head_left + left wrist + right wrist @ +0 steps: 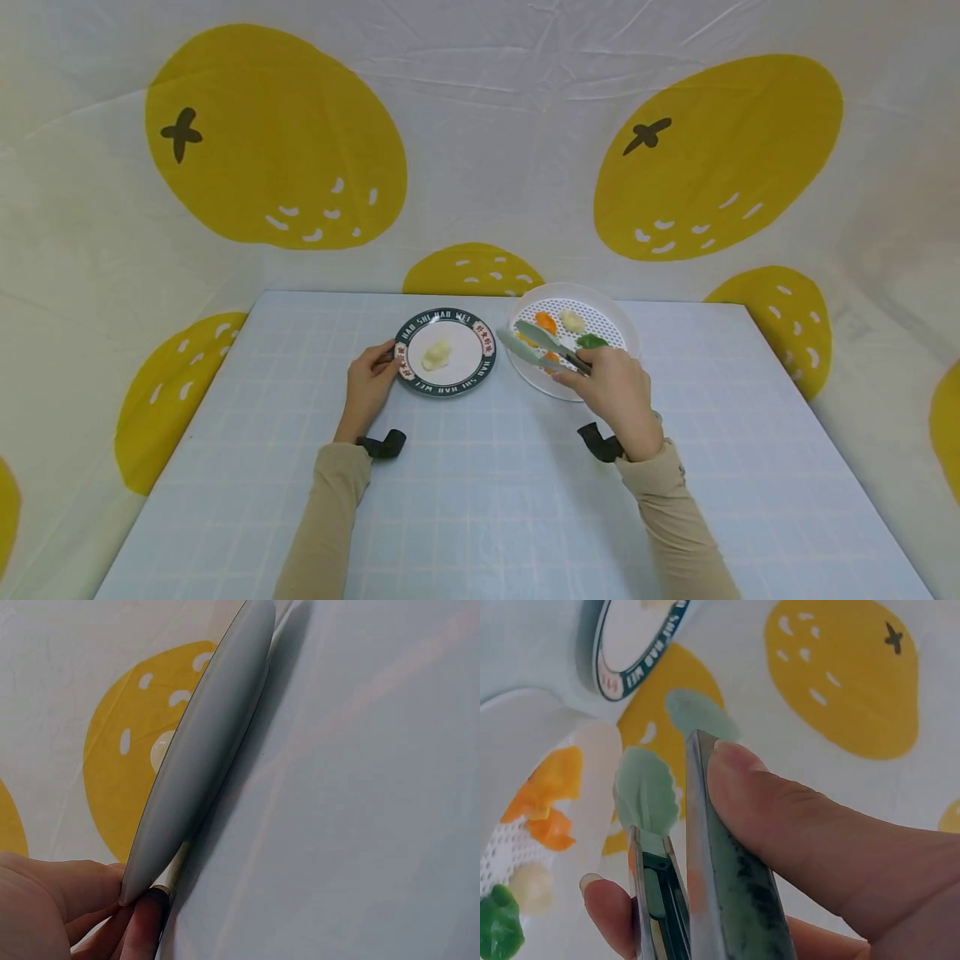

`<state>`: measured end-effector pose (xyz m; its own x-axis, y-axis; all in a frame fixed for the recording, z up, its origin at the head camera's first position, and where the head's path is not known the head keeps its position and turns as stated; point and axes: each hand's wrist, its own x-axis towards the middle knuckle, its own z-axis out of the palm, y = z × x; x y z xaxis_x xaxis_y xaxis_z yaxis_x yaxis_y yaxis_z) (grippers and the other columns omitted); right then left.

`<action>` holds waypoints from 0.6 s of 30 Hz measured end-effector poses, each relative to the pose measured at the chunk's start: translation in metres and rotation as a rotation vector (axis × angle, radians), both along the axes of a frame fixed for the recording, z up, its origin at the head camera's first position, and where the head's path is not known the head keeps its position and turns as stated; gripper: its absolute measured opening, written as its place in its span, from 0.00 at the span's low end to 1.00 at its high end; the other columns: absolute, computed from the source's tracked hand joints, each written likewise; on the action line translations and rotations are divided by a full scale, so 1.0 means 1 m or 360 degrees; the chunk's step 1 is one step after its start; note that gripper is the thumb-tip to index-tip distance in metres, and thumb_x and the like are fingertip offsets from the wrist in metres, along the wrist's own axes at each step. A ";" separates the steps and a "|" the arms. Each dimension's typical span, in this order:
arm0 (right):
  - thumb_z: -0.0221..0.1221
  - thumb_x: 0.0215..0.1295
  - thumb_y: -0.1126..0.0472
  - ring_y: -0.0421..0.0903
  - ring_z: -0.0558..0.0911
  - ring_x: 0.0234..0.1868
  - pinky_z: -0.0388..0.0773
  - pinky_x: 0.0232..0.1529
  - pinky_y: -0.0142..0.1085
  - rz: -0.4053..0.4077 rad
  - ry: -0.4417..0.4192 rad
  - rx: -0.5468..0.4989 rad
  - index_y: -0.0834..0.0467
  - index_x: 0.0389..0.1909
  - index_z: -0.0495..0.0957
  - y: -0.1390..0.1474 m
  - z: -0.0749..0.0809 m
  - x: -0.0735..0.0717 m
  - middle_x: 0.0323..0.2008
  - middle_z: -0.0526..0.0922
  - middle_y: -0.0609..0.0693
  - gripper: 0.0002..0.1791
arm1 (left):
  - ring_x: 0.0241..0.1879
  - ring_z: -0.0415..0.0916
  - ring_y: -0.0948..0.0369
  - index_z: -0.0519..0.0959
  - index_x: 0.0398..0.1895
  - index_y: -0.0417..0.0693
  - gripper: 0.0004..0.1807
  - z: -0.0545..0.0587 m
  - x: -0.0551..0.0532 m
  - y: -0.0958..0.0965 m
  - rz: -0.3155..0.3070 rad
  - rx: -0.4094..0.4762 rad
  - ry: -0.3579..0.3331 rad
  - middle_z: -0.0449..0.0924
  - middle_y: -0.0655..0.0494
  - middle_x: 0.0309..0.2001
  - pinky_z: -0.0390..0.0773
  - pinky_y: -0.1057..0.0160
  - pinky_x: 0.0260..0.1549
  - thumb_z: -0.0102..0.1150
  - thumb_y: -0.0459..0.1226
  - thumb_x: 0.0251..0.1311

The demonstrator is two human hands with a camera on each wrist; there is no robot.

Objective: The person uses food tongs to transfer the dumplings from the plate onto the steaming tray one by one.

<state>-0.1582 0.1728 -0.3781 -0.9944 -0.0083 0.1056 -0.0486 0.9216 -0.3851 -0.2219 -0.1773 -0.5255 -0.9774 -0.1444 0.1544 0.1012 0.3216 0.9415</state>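
Note:
My left hand (369, 383) pinches the left rim of a round plate (447, 388) with a dark green lettered border, thumb above and fingers below. A pale yellowish food piece (436, 356) lies on it. The left wrist view shows the plate's grey side (201, 761) near the tabletop. My right hand (617, 393) grips tongs (739, 900) with metal arms and pale green tips. Those tips stand apart with nothing between them, over the left side of a white perforated tray (628, 323). Orange pieces (545, 322), a pale piece (572, 322) and a green piece (592, 341) lie in the tray.
A pale blue checked tablecloth (465, 500) covers the table. White fabric (495, 125) printed with large yellow fruit rises behind and at both sides. Black straps (600, 442) sit at both wrists. Plate and tray stand side by side towards the table's back edge.

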 end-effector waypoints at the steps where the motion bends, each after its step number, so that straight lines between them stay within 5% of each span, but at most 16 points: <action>1: 0.72 0.53 0.45 0.52 0.79 0.30 0.72 0.20 0.41 0.0013 0.0003 -0.0006 0.59 0.49 0.86 -0.003 -0.001 -0.001 0.39 0.87 0.58 0.27 | 0.52 0.75 0.55 0.76 0.63 0.40 0.22 0.000 0.000 0.000 0.0002 -0.0003 -0.0003 0.78 0.44 0.54 0.76 0.72 0.49 0.60 0.32 0.67; 5: 0.73 0.52 0.46 0.49 0.78 0.30 0.71 0.21 0.39 0.0081 0.0004 -0.0035 0.59 0.49 0.86 -0.016 -0.003 -0.005 0.38 0.87 0.55 0.27 | 0.52 0.75 0.56 0.75 0.64 0.41 0.22 0.002 0.001 0.000 0.0006 -0.0009 -0.0027 0.78 0.45 0.55 0.76 0.70 0.49 0.60 0.33 0.67; 10: 0.73 0.53 0.47 0.45 0.73 0.22 0.65 0.18 0.35 0.0162 -0.0048 -0.0132 0.60 0.45 0.87 -0.033 -0.010 -0.013 0.25 0.81 0.48 0.24 | 0.52 0.75 0.55 0.75 0.64 0.42 0.22 0.004 0.001 0.001 0.0021 0.0001 -0.0074 0.77 0.45 0.56 0.77 0.64 0.52 0.59 0.33 0.68; 18: 0.73 0.52 0.47 0.43 0.69 0.18 0.60 0.17 0.34 0.0185 -0.0118 -0.0245 0.56 0.29 0.85 -0.056 -0.030 -0.019 0.16 0.72 0.45 0.16 | 0.52 0.74 0.54 0.75 0.64 0.41 0.22 0.005 0.001 0.002 0.0026 0.0037 -0.0090 0.77 0.45 0.55 0.77 0.63 0.52 0.59 0.31 0.67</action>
